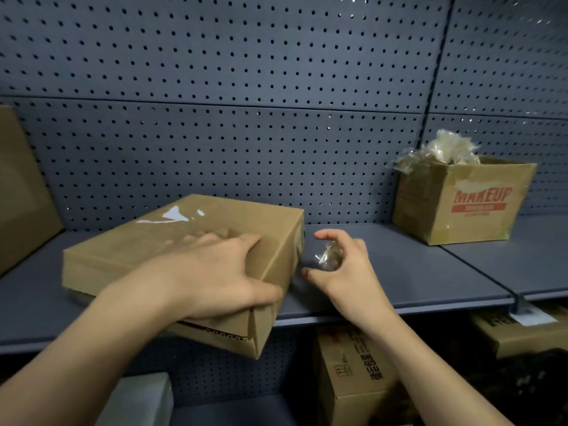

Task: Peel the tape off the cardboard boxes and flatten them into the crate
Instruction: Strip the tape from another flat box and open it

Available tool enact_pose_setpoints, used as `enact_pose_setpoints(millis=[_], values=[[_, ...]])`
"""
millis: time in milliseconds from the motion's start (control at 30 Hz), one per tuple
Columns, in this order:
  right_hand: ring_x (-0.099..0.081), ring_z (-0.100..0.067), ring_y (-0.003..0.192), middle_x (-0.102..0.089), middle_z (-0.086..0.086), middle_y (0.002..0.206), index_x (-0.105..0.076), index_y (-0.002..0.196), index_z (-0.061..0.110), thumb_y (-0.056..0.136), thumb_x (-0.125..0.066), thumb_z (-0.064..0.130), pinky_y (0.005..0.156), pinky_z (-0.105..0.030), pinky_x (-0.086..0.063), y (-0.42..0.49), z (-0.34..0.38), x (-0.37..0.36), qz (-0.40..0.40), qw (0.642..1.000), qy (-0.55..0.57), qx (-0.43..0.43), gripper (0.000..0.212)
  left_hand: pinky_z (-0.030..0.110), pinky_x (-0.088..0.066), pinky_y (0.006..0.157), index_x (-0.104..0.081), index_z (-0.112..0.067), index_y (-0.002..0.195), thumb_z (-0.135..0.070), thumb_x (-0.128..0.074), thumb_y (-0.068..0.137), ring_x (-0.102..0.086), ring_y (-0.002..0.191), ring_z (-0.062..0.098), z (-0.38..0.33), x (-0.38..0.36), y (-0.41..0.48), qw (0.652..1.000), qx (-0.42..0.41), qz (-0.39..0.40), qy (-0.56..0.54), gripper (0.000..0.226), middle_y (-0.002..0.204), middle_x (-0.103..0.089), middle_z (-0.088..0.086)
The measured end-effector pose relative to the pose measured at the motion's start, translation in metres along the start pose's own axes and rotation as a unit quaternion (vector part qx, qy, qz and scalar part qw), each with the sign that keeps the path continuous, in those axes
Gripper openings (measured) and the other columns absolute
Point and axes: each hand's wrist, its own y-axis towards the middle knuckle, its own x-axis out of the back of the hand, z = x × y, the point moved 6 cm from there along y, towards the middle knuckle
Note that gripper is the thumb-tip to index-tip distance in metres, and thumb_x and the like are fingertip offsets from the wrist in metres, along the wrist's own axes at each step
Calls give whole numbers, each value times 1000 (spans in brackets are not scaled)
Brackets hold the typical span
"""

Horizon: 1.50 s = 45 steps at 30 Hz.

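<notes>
Box: flat and closed, it lies skewed on the shelf, its near corner hanging over the front edge. Glossy tape shines on its top.
Handling: probably light and fairly stiff while closed, and slick where taped. The bare cardboard edges look like the surest hold, and the seam corners the place to pick up a tape end.
Makeup box: open, well apart to the right on the shelf, with scraps heaped out of its top.
Left hand: fingers spread on the box top, thumb hooked down its right end, holding it.
Right hand: just beside that end, fingers curled round a wad.
Wad: small, crumpled clear tape, likely sticky and weightless.
</notes>
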Motion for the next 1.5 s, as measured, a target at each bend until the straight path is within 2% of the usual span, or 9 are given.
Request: enact_pose_setpoints(millis=[233,367,500,600,700,967,1167,1400,1500], values=[[-69,-17,88,-62,-11,107,-59,124,34,99,-53,9,86,-38,-58,6,-14,14,5,1000,29,8,36,27,-35,103,-3,-74,136,-71,-48,63,-36,129,8,21,3,-4,997,-50,52,-29,85,156,-25,-23],[-74,-21,74,-61,-4,98,-51,128,30,107,-39,17,72,-35,-62,5,-18,7,38,995,93,-18,28,19,-39,79,-17,-78,109,-56,-58,73,-44,98,-1,34,7,-5,994,-66,34,-79,59,123,-38,-28],[-60,-12,56,-57,3,85,-48,134,32,108,-39,19,55,-22,-49,6,-17,4,44,998,43,3,30,37,-46,84,-25,-64,109,-55,-46,63,-52,96,13,38,7,-2,999,-21,-26,-43,52,117,-52,-20],[-42,-6,57,-48,9,71,-58,125,22,106,-42,13,57,-24,-38,6,-18,3,49,998,35,8,27,38,-40,76,-30,-53,105,-59,-39,64,-54,92,22,32,10,0,996,6,-85,-9,42,110,-59,-12],[-45,-2,61,-51,14,68,-63,108,22,104,-46,11,62,-23,-36,6,-18,7,25,999,24,1,20,38,-34,70,-28,-42,96,-68,-31,65,-49,83,25,24,9,5,991,37,-132,8,41,97,-53,-9],[-40,-2,54,-47,9,72,-57,94,23,88,-64,15,61,-23,-37,2,-18,10,30,997,56,-34,13,36,-37,72,-19,-56,128,-81,-37,77,-58,111,24,33,-8,11,985,-11,-137,103,60,141,-43,-12],[-44,-9,76,-47,5,88,-55,92,31,76,-75,42,67,-23,-33,-3,-9,5,38,999,7,-12,28,44,-50,92,-13,-67,125,-87,-33,53,-58,115,21,47,-4,8,991,-57,-107,48,77,142,-44,-23],[-58,-10,108,-65,10,112,-55,126,39,81,-70,59,89,-30,-47,0,-13,-1,7,1000,-30,-5,51,38,-36,69,-27,-52,111,-84,-40,59,-53,81,28,29,2,16,989,20,-108,100,62,128,-46,-3],[-62,4,98,-70,21,100,-62,117,38,83,-72,54,81,-13,-46,3,-9,-5,-2,999,-28,18,39,38,-34,69,-31,-44,120,-90,-36,71,-57,87,33,17,-4,22,976,43,-133,167,68,133,-42,5]])
